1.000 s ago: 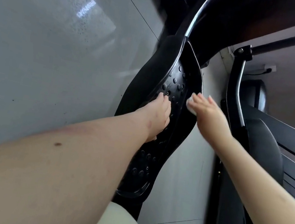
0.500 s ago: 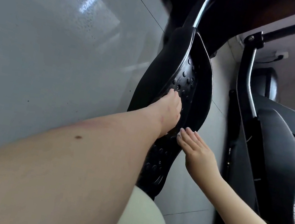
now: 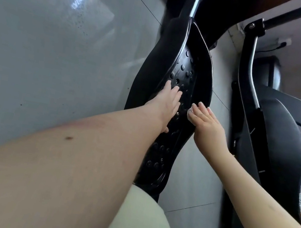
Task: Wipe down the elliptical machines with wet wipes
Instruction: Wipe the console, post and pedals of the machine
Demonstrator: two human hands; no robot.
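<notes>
On the pedal [image 3: 187, 74] we find the left hand [image 3: 164, 106] flat, the right hand [image 3: 207, 125] pressing a wipe [image 3: 189, 112] under straight fingers [image 3: 202, 107].

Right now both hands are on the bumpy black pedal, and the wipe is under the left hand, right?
Not quite. The white wipe is under the right hand, not the left hand. The head view shows it peeking out by the right hand's fingertips. Both hands are on the bumpy black pedal.
</notes>
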